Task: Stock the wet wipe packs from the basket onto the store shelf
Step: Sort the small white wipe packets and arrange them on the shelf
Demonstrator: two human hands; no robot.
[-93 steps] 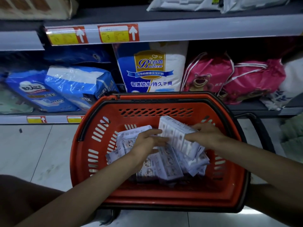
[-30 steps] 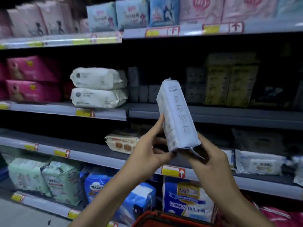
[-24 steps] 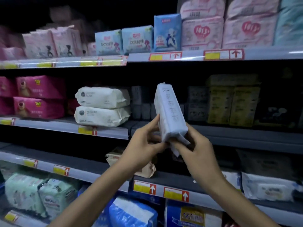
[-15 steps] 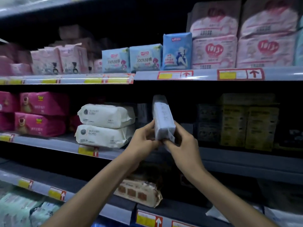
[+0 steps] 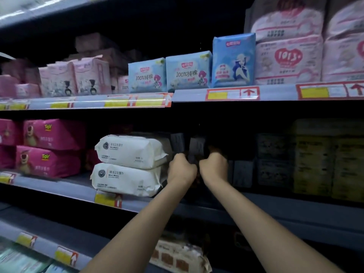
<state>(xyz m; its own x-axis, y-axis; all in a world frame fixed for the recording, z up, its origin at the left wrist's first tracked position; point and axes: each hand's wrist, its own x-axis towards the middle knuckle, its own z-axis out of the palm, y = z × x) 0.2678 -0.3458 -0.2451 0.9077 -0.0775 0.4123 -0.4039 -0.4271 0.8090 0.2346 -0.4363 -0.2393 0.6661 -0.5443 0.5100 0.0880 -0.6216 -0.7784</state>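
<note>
The left hand (image 5: pixel 182 171) and the right hand (image 5: pixel 213 167) hold the wet wipe pack (image 5: pixel 197 148) between them, back in the middle shelf (image 5: pixel 59 187). Just left of the grip, the top big pack (image 5: pixel 131 150) lies on the bottom big pack (image 5: pixel 126 179). Further left sit the stacked bear packs (image 5: pixel 49 148). Just right of the grip stand the small packs (image 5: pixel 243 173), then the boxes (image 5: pixel 313 160). Above the grip, the upper shelf (image 5: pixel 275 93) holds a row of standing packs (image 5: pixel 189 72). Below the grip, a flat pack (image 5: pixel 181 257) lies on the lower shelf (image 5: pixel 49 235).
</note>
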